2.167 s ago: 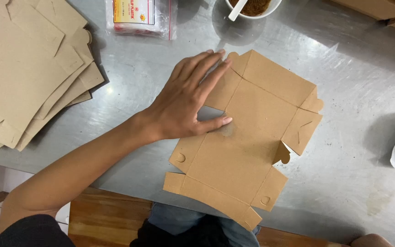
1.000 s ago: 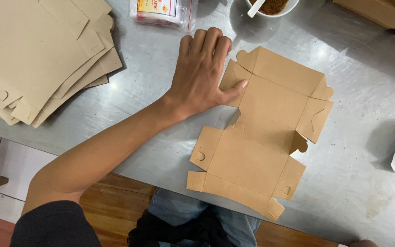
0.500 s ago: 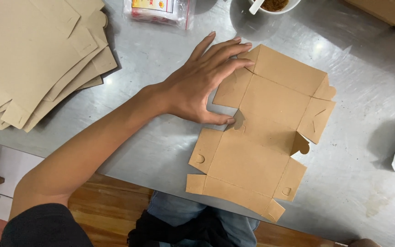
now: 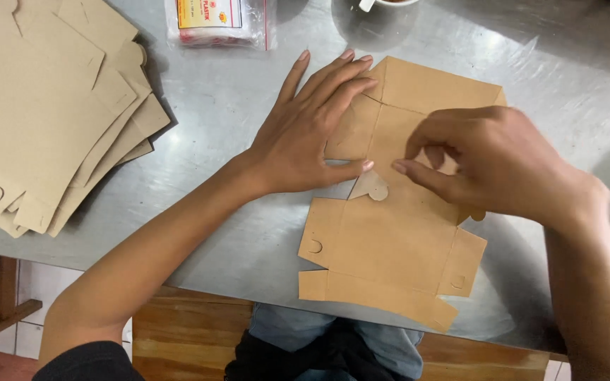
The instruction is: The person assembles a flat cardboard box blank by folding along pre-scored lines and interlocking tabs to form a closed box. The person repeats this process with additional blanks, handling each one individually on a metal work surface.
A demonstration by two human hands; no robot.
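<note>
A flat brown cardboard box blank (image 4: 390, 247) lies on the metal table (image 4: 248, 212), its flaps spread out. My left hand (image 4: 308, 134) rests on the blank's upper left flap, fingers spread, thumb by a small rounded tab (image 4: 370, 187). My right hand (image 4: 488, 162) lies over the blank's upper right part, thumb and fingers pinching near the middle fold. What the right fingers grip is partly hidden.
A stack of the same flat brown blanks (image 4: 44, 106) lies at the left of the table. A clear plastic bag with a red and yellow label (image 4: 217, 21) sits at the top. A white bowl (image 4: 390, 3) shows at the top edge. A wooden bench (image 4: 192, 339) is below.
My right hand has come in from the right and settled on the blank. My left hand stays on the upper left flap, shifted slightly. The view has moved closer.
</note>
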